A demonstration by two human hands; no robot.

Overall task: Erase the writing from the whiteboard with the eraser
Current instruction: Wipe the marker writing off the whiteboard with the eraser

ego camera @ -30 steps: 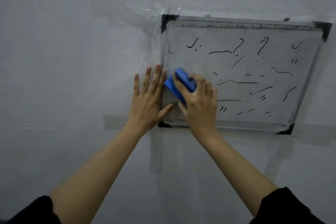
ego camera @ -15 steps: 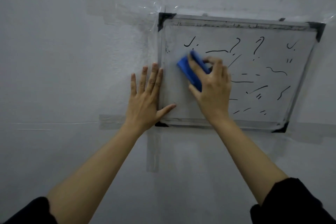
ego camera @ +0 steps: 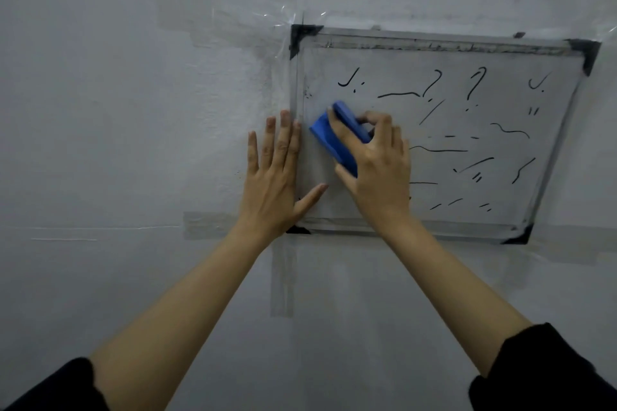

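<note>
a pale grey wall is filling the view, and the whiteboard is hanging on it, fixed there with strips of clear tape running off its upper left corner and duller strips off its lower left corner. the whiteboard's frame is showing black corner pieces, and black marks are lying scattered over its middle and right part, while the strip by its left edge is looking wiped and smudgy. two bare forearms in dark sleeves are reaching up to the whiteboard from below. the left hand is lying flat against the whiteboard's left edge, fingers straight and together on the frame and wall, thumb spread out onto the board surface near the lower left corner, holding nothing. the right hand is gripping the blue eraser, fingers curling over its upper end and thumb along its lower side. the eraser is pressing tilted against the whiteboard's left part, just below the leftmost top mark.
</note>
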